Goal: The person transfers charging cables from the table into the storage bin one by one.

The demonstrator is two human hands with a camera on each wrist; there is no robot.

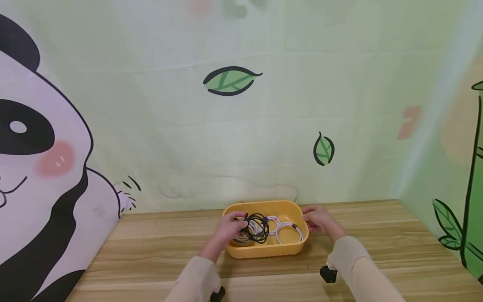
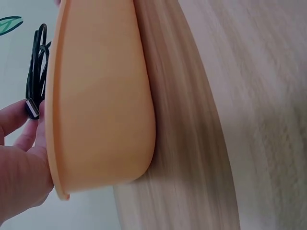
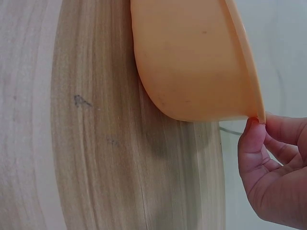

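A yellow plastic bin sits on the wooden table, with coiled cables inside. My left hand reaches over its left end and pinches a coiled black cable between thumb and fingers. In the left wrist view, a USB plug on that black cable shows at the fingertips, above the rim. White coiled cables lie partly behind the black one, and a separate white cable ring lies at the bin's right. My right hand pinches the bin's right rim between thumb and fingers, clearest in the right wrist view.
Wood-grain table extends around the bin. Close behind the bin rises a pale green printed backdrop with a panda and leaves. A side panel stands at the right.
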